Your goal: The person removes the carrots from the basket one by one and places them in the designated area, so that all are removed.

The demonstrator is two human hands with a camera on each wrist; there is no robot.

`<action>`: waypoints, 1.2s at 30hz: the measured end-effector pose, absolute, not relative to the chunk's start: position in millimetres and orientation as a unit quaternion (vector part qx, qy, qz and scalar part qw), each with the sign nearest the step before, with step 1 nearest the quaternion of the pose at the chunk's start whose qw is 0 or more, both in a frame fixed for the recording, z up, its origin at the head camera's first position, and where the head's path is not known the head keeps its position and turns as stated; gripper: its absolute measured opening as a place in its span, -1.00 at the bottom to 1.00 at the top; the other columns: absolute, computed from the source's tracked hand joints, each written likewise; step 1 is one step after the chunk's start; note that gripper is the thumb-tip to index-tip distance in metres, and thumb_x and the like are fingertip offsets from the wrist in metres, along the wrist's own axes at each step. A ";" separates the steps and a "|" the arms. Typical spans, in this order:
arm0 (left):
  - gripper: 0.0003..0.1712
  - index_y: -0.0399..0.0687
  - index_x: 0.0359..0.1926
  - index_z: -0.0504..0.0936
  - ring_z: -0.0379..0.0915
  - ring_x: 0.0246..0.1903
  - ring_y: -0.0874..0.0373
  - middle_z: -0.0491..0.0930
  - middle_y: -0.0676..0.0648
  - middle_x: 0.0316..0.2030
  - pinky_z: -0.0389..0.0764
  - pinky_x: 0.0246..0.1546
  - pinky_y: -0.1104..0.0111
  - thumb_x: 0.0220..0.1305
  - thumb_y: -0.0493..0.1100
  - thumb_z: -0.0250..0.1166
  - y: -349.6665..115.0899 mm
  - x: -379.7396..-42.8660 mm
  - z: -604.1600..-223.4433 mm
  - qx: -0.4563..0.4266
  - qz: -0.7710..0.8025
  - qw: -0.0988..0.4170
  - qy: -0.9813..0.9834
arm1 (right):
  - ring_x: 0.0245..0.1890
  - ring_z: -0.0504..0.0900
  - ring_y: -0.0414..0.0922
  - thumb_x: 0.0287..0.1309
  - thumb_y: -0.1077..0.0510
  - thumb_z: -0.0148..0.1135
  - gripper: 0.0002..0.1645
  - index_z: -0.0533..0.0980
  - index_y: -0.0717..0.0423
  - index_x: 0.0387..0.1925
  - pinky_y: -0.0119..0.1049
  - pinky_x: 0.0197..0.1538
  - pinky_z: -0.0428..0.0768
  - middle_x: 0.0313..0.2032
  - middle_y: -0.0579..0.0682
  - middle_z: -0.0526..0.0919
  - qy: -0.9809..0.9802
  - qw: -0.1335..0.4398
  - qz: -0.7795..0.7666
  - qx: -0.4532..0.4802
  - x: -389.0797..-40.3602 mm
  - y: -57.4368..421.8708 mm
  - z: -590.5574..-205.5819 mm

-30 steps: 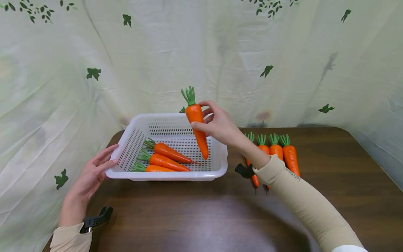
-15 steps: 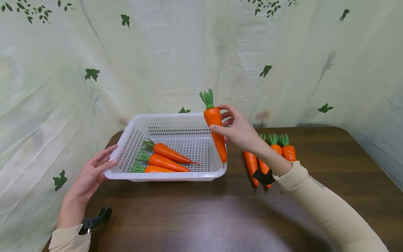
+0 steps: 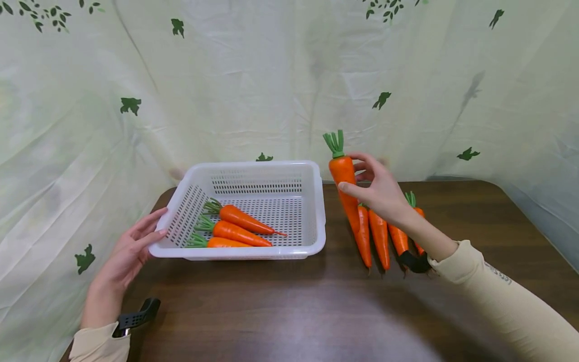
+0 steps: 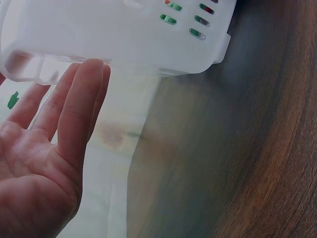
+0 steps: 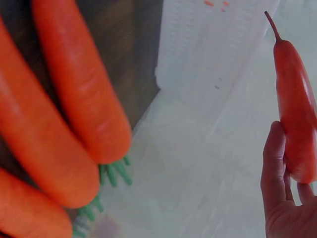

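Note:
In the head view my right hand [image 3: 379, 190] grips a carrot [image 3: 343, 173] between thumb and fingers, its green top up and its tip pointing down, just right of the basket. The right wrist view shows this carrot [image 5: 296, 106] too. My left hand [image 3: 128, 251] touches the left side of a white slotted plastic basket [image 3: 316, 221] with straight fingertips, and in the left wrist view its fingers [image 4: 81, 104] meet the basket rim. Inside the basket lie three carrots [image 3: 242, 218], tops to the left.
On the brown wooden table [image 3: 271, 311], right of the basket, several carrots [image 3: 379, 239] lie side by side, partly hidden behind the held carrot and my right forearm. A pale curtain [image 3: 226, 90] with green leaf prints hangs behind the table.
My right hand has carried the carrot rightward from over the basket to above the row of carrots on the table. The left hand and the basket have hardly moved.

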State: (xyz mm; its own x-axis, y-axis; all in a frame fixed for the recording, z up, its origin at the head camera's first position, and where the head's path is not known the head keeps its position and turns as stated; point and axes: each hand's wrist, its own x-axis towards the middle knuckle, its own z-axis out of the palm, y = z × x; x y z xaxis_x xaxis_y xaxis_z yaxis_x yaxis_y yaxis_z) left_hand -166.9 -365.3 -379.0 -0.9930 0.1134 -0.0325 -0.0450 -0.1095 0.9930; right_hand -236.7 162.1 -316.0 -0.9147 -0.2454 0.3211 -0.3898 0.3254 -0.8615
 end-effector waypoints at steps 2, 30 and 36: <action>-0.34 0.13 0.50 0.20 0.56 0.05 0.20 0.33 0.04 0.28 0.59 -0.07 0.14 0.46 -0.30 0.10 -365.4 -167.2 -379.1 0.027 0.746 0.054 0.664 | -0.11 0.57 -0.02 0.13 0.06 0.44 -0.23 0.33 -0.11 0.34 -0.13 -0.35 0.68 0.06 0.06 0.51 -0.819 0.065 0.540 0.184 -235.5 169.5 -317.7; -0.33 0.14 0.50 0.19 0.56 0.04 0.21 0.30 0.04 0.29 0.58 -0.07 0.15 0.46 -0.31 0.09 -365.0 -167.1 -379.2 0.027 0.746 0.052 0.663 | 0.00 0.58 0.11 0.22 -0.05 0.35 -0.25 0.32 0.06 0.36 -0.36 -0.29 0.61 0.06 0.19 0.56 -0.918 0.064 0.372 0.123 -215.8 291.1 -349.3; -0.33 0.14 0.50 0.19 0.56 0.03 0.22 0.32 0.06 0.27 0.58 -0.07 0.15 0.45 -0.31 0.10 -365.6 -166.9 -378.9 0.024 0.747 0.053 0.662 | 0.00 0.57 0.25 0.26 -0.05 0.32 -0.18 0.23 0.21 0.39 -0.30 -0.38 0.68 0.10 0.32 0.50 -0.921 0.033 0.375 0.099 -211.5 313.6 -360.5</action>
